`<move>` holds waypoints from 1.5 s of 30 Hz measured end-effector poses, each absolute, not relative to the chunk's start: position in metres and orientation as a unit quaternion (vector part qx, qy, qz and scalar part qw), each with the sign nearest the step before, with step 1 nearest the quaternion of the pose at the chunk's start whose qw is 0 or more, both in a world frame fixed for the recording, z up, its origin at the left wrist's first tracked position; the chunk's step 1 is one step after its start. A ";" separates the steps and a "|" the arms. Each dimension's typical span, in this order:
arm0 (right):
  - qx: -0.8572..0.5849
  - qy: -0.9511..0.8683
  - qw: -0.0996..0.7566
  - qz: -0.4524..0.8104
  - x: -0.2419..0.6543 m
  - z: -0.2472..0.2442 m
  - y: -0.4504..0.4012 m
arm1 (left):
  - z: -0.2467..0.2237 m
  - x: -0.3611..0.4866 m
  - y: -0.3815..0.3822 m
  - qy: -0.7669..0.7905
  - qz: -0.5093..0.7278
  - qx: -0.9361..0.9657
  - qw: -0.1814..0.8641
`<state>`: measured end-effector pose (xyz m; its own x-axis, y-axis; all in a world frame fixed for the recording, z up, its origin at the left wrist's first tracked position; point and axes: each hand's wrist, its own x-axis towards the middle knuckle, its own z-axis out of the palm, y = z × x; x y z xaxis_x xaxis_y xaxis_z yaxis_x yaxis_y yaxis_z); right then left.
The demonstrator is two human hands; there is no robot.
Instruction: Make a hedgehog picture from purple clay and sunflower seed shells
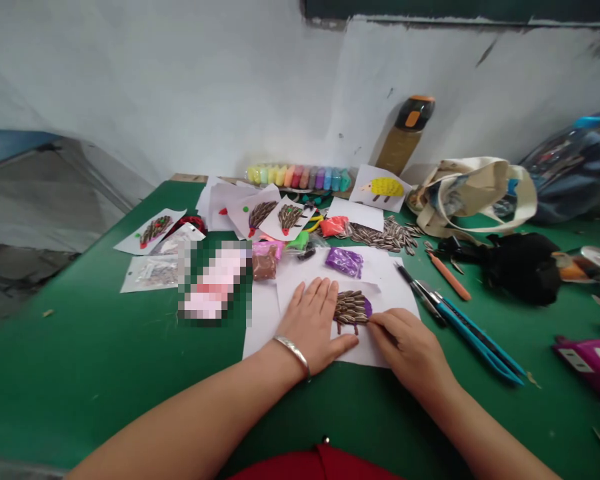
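Note:
My left hand (316,325) lies flat on white paper (265,333), fingers stretched out, partly covering the left side of a seed-covered figure (351,308). Striped seeds overlap on that figure, and purple clay (368,307) shows at its right edge, with short brown legs below. The thumb and forefinger of my right hand (405,341) pinch a seed at the figure's lower right edge. A purple clay packet (345,262) rests on the paper above my hands.
Seeds (390,235) are heaped behind the paper. Blue tweezers (480,340) and an orange tool (449,275) lie at right. Finished seed pictures (153,230), clay packets (264,261), a clay row (297,177), a bottle (405,137) and a cloth bag (475,193) stand around.

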<state>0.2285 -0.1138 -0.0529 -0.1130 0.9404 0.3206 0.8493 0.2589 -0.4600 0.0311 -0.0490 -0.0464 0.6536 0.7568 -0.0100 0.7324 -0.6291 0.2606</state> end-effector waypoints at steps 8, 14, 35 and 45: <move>-0.613 -0.736 0.276 0.080 0.225 -0.046 -0.110 | -0.041 0.036 -0.045 0.420 0.042 0.901 0.103; -0.609 -0.736 0.286 0.072 0.224 -0.047 -0.110 | -0.041 0.036 -0.044 0.418 0.035 0.902 0.097; -0.618 -0.723 0.294 0.089 0.225 -0.047 -0.108 | -0.043 0.036 -0.043 0.416 0.046 0.903 0.100; -0.631 -0.682 0.350 0.117 0.233 -0.047 -0.100 | -0.038 0.036 -0.046 0.427 0.024 0.896 0.119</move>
